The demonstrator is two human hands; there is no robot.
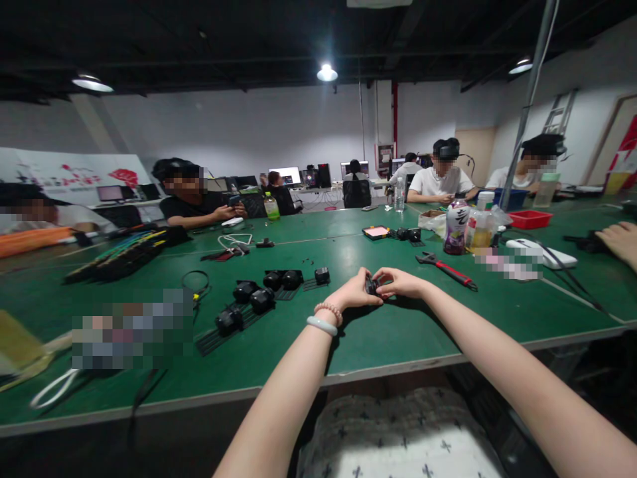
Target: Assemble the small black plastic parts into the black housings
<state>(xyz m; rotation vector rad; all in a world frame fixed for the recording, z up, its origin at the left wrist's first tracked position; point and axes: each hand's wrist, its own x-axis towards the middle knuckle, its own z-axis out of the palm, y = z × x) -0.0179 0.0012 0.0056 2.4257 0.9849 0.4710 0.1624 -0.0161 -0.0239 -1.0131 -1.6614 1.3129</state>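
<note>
Between the fingertips of both hands is a small black plastic part point(371, 285), held just over the green tabletop point(418, 338). My left hand point(354, 289), with a bead bracelet and a pale bangle at its wrist, closes on the part from the left. From the right, my right hand point(401, 283) pinches the same part with thumb and fingers. The fingers hide much of its shape. To the left lie several black blocky parts on slatted black bases, among them a near one point(229, 320) and a single smaller one point(322, 275).
Right of my hands lies a red-handled adjustable wrench point(450, 271). Beyond it stand a purple-labelled bottle point(456, 229), a red tray point(530, 219) and a white power bank point(542, 253). Bundled black straps point(119, 255) lie far left. Several people sit around the table; a co-worker's hand point(620, 240) shows at the right edge.
</note>
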